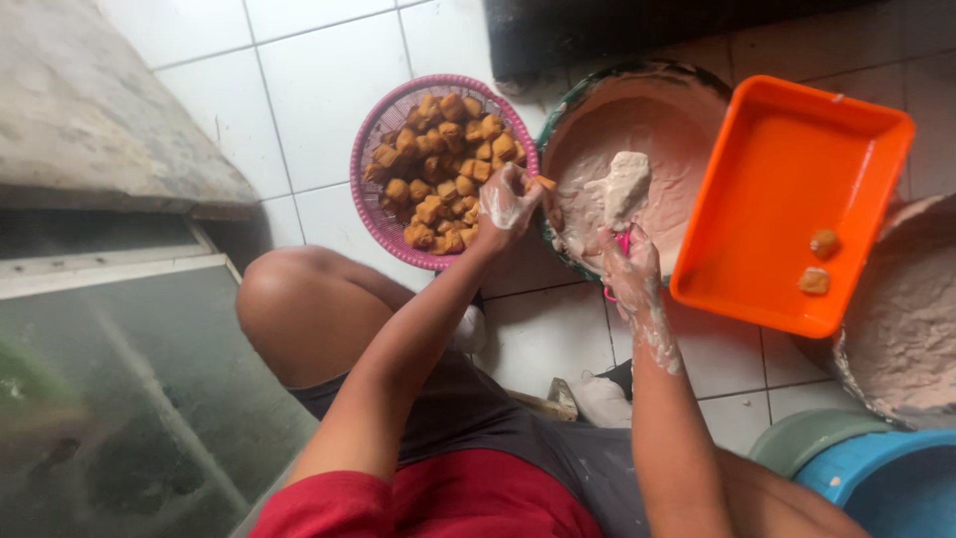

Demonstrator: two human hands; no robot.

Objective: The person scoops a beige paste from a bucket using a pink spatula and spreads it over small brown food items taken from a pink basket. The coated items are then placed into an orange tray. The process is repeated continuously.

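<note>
The left hand [506,202], fingers pinched shut on a fried tofu puff [543,183], sits at nine o'clock of the paste lump [625,185], which the right hand [629,267] lifts on a pink-handled tool [619,249], fingers closed, over the basin [558,130].

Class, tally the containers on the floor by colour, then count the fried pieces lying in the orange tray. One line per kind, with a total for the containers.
Pink basket: 1
Orange tray: 1
Paste-coated bowls, one by the hands, one at the right edge: 2
Blue tub: 1
Grey-green rim: 1
Total containers: 6
Fried pieces in the tray: 2
</note>
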